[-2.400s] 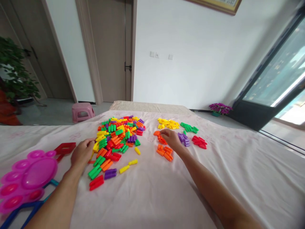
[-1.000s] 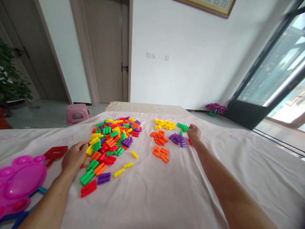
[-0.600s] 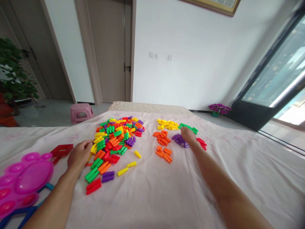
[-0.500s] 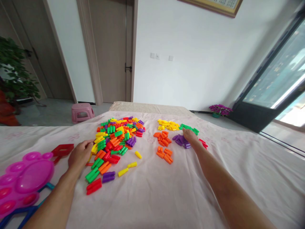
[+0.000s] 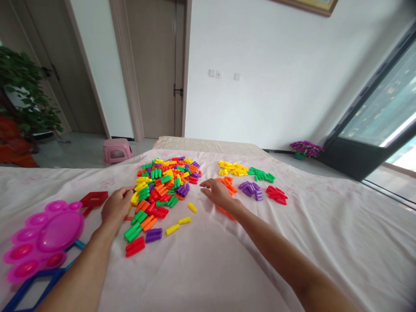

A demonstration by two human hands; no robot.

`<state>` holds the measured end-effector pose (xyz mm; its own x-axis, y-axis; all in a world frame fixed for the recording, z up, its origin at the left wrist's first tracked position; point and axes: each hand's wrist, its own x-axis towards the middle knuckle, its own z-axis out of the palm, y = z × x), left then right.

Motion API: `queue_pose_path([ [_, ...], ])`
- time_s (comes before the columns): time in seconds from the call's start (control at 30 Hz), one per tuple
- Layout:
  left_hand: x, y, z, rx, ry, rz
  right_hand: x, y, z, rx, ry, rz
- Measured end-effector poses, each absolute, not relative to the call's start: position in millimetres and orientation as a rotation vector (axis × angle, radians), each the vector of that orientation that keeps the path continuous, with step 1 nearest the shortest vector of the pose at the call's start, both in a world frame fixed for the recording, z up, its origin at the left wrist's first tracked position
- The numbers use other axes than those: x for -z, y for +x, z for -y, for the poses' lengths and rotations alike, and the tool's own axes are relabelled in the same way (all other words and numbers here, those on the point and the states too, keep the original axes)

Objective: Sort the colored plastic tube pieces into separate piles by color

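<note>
The right hand (image 5: 217, 191), fingers parted around nothing visible, could scatter the orange pieces (image 5: 231, 186) if its wrist dips; the left hand's (image 5: 116, 205) grip I cannot tell.

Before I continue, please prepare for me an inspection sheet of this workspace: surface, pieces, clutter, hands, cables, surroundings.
Surface: pale cloth, wrinkled.
Pieces: mixed pile at left; yellow group, green group, purple group, red group and partly hidden orange pieces at right.
Clutter: pink toy and red toy at far left.
Hands: left hand at the mixed pile's edge, grip unclear; right hand open, partly covering the orange pieces, nothing seen in it.
Cables: nothing seen.
Surroundings: stool, door, plant, flowers.
</note>
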<state>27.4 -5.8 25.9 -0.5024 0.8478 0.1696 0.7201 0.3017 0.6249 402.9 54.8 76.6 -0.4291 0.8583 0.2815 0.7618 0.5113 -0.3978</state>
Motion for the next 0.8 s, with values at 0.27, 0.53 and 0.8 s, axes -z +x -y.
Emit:
queue_pose_path([
  [0.27,-30,31,8,-0.972,1.452,-2.394,-71,320,-37,-0.232,-1.396,2.481],
  [0.53,-29,30,7,-0.950,1.448,-2.409,-72,364,-30,-0.358,-1.275,2.234],
  [0.8,-21,26,5,-0.968,1.496,-2.425,-62,502,-42,0.010,-1.444,1.836],
])
